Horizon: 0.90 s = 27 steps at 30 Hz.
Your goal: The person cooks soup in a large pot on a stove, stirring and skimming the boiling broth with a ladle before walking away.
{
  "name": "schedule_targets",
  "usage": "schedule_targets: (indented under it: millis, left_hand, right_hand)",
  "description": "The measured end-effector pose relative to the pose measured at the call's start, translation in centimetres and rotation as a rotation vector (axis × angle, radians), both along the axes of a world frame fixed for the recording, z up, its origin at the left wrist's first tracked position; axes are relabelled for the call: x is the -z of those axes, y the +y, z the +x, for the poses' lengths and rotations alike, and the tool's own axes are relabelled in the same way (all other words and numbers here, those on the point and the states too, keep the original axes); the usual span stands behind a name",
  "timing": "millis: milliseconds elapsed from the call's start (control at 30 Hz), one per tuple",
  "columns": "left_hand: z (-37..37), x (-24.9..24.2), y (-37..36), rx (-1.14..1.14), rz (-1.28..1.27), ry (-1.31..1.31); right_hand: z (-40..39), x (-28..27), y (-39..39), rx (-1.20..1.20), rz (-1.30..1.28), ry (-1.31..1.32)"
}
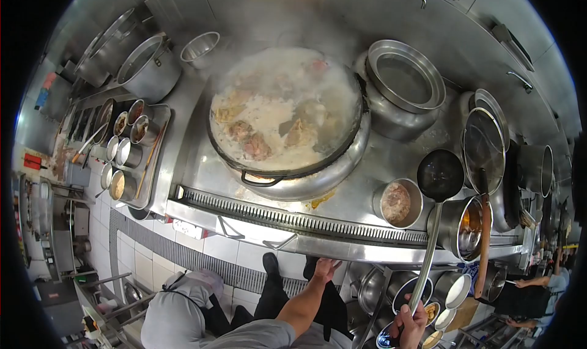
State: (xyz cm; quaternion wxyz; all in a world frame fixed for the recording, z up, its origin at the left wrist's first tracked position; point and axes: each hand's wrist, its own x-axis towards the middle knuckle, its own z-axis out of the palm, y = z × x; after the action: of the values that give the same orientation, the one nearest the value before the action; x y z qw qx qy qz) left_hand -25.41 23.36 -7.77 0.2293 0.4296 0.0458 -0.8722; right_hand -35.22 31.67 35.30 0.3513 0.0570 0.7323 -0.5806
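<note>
My right hand [408, 326] grips the long metal handle of a ladle [440, 176]. The ladle's dark, round bowl hangs above the stove's right side, between a metal pot of raw-looking meat [397, 203] and a pot of dark reddish liquid [469, 228]. Beside the stove's front edge is my left hand [324, 269], its fingers apart and holding nothing. Back from both hands, a large wok [276, 176] steams, filled with foamy, pale liquid and chunks of meat or bones.
A wooden-handled strainer [484, 144] leans at the right. Behind the wok stand a lidded-looking round vessel [406, 74] and a tall stockpot [150, 68]. A tray [160, 113] holds several seasoning tins. One person [177, 309] is close on my left; another [541, 288] is far right.
</note>
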Motion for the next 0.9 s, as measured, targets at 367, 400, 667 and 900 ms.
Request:
schedule_targets:
  millis: [367,400,667,900]
  left_hand:
    - [0.0,0.5,0.1,0.001,0.004,0.000]
    - [0.0,0.7,0.2,0.000,0.004,0.001]
    - [0.5,0.7,0.5,-0.045,-0.069,0.124]
    - [0.4,0.0,-0.2,0.040,0.040,0.000]
  right_hand:
    - [-0.1,-0.3,-0.3,0.019,0.028,-0.011]
    - [-0.1,-0.3,-0.3,0.025,0.023,-0.015]
    - [-0.1,-0.4,-0.4,0.034,0.019,-0.018]
    - [-0.2,-0.4,-0.3,0.014,0.027,-0.017]
